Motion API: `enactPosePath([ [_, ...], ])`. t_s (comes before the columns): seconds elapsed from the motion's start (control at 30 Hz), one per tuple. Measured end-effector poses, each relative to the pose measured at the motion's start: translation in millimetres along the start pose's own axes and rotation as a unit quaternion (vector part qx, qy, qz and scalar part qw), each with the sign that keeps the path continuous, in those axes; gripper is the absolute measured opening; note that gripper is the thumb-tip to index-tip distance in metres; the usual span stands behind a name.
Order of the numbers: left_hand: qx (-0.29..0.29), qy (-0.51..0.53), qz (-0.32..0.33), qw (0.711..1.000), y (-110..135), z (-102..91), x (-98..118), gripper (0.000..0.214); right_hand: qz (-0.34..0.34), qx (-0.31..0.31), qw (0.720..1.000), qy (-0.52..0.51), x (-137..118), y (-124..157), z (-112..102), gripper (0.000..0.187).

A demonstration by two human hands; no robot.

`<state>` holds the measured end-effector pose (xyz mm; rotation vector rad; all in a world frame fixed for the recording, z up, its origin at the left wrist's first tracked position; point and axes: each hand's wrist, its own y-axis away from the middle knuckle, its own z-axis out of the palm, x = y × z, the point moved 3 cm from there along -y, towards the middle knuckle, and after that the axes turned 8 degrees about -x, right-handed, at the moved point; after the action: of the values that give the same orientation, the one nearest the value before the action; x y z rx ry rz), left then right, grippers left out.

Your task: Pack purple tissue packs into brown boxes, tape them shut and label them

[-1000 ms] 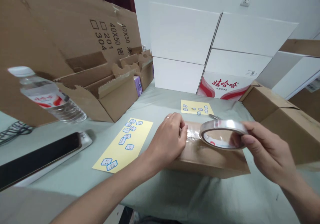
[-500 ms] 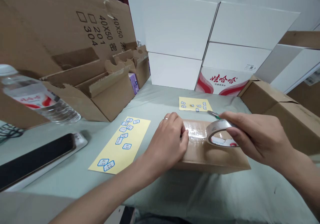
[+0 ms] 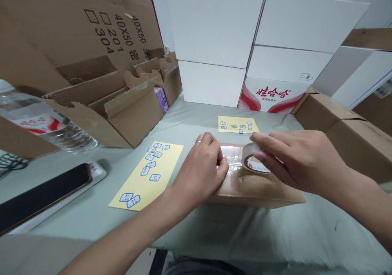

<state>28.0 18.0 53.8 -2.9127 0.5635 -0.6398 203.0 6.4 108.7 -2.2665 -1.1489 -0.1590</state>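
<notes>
Right hand [image 3: 301, 160] above taped carton [image 3: 260, 194], tape roll [image 3: 255, 159] under fingers. Left hand [image 3: 199, 173] just beside roll, narrow gap between. Right of right hand, brown carton [image 3: 333, 135] blocks sideways pass. Ahead of hands, small sticker sheet [image 3: 237, 124] lies flat, passable; white box stack [image 3: 211, 83] walls off far side. Left of left hand, flat yellow sticker sheet [image 3: 147, 175] passable; beyond it, phone [image 3: 43, 197], water bottle [image 3: 45, 126], open cardboard box [image 3: 131, 119] obstruct. Open passage along cloth-covered tabletop [image 3: 199, 226] nearer body.
</notes>
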Motion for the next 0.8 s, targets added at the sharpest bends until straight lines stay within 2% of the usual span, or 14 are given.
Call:
enactPosePath([
  [0.1, -0.012, -0.049, -0.028, 0.998, -1, -6.2, -5, 0.014, -0.019, -0.027, 0.999, 0.014, -3, -7, 1, 0.04],
  [0.17, -0.001, -0.089, -0.032, 0.996, 2, -11.0, -5, 0.008, -0.035, -0.05, 0.998, 0.02, -5, -12, 2, 0.041],
  [0.23, 0.005, -0.104, 0.029, 0.994, 7, -11.9, 1, 0.008, -0.049, -0.064, 0.997, 0.021, -6, -17, 3, 0.041],
  [0.3, -0.02, -0.101, 0.126, 0.987, 16, -7.0, 12, 0.018, -0.057, -0.063, 0.996, 0.006, -7, -18, 3, 0.038],
  [0.37, -0.054, -0.104, 0.182, 0.976, 25, 0.9, 20, 0.028, -0.036, -0.049, 0.996, -0.058, -4, -15, 3, 0.03],
  [0.43, -0.076, -0.124, 0.187, 0.971, 30, 8.5, 23, 0.043, 0.028, -0.031, 0.982, -0.184, 3, -7, 3, 0.024],
  [0.5, -0.081, -0.146, 0.185, 0.968, 33, 14.0, 24, 0.064, 0.1, -0.018, 0.945, -0.31, 11, 3, 6, 0.019],
  [0.57, -0.085, -0.168, 0.185, 0.965, 34, 17.7, 24, 0.079, 0.139, -0.005, 0.918, -0.372, 19, 12, 8, 0.016],
  [0.67, -0.089, -0.189, 0.181, 0.961, 35, 20.4, 22, 0.076, 0.129, -0.019, 0.917, -0.376, 27, 17, 8, 0.014],
  [0.8, -0.092, -0.177, 0.179, 0.963, 36, 20.5, 19, 0.071, 0.092, -0.11, 0.915, -0.376, 33, 15, 4, 0.013],
])
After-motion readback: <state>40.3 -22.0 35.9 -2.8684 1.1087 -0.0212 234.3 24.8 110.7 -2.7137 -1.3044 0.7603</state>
